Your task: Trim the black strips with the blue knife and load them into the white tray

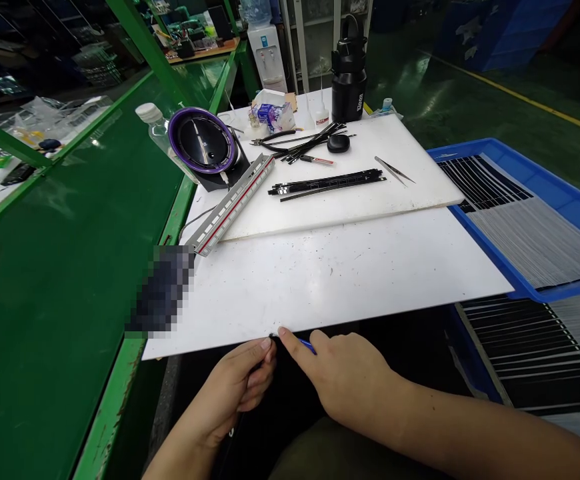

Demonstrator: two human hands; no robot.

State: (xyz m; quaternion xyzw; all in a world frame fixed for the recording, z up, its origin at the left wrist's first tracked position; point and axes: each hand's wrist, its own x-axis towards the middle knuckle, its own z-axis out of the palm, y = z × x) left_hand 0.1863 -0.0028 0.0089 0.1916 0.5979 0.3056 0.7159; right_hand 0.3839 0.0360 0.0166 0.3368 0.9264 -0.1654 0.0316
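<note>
At the front edge of the white table (340, 267), my left hand (247, 380) is closed in a pinch around a small dark piece whose shape I cannot make out. Close to its right, my right hand (343, 373) is closed on a blue tool (308, 345), with the index finger reaching toward the left fingertips. Most of the tool is hidden by the hand. On the white foam board (420, 167) beyond lie a bundle of black strips (327, 183), tweezers (394, 171) and a red-tipped pen-like item (317, 161).
A slotted grey rail (235, 205) leans across the board's left edge, near a round purple-rimmed device (203, 141). A black bottle (349, 83) and pliers (277, 135) are at the back. Blue trays (545, 293) of strips stand right; a green frame (115, 400) runs left.
</note>
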